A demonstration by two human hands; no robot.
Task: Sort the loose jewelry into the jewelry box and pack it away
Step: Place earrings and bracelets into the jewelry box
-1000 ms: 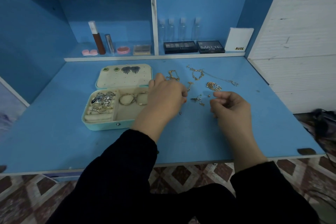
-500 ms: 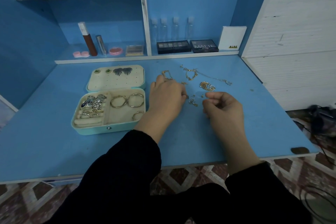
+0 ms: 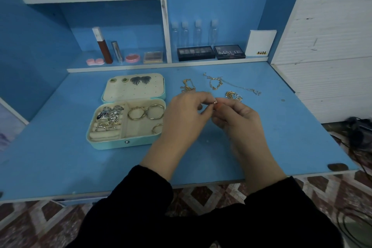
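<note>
Both hands have drawn together since a moment ago, the left hand (image 3: 187,116) and right hand (image 3: 238,120) pinching one small silver piece (image 3: 215,102) between their fingertips, just right of the open jewelry box (image 3: 124,144). On the far shelf a dark palette (image 3: 229,52) reads MATTE and a white card (image 3: 261,43) reads NUDE. Gold chains (image 3: 233,95) lie loose on the desk (image 3: 60,147) just beyond the hands.
</note>
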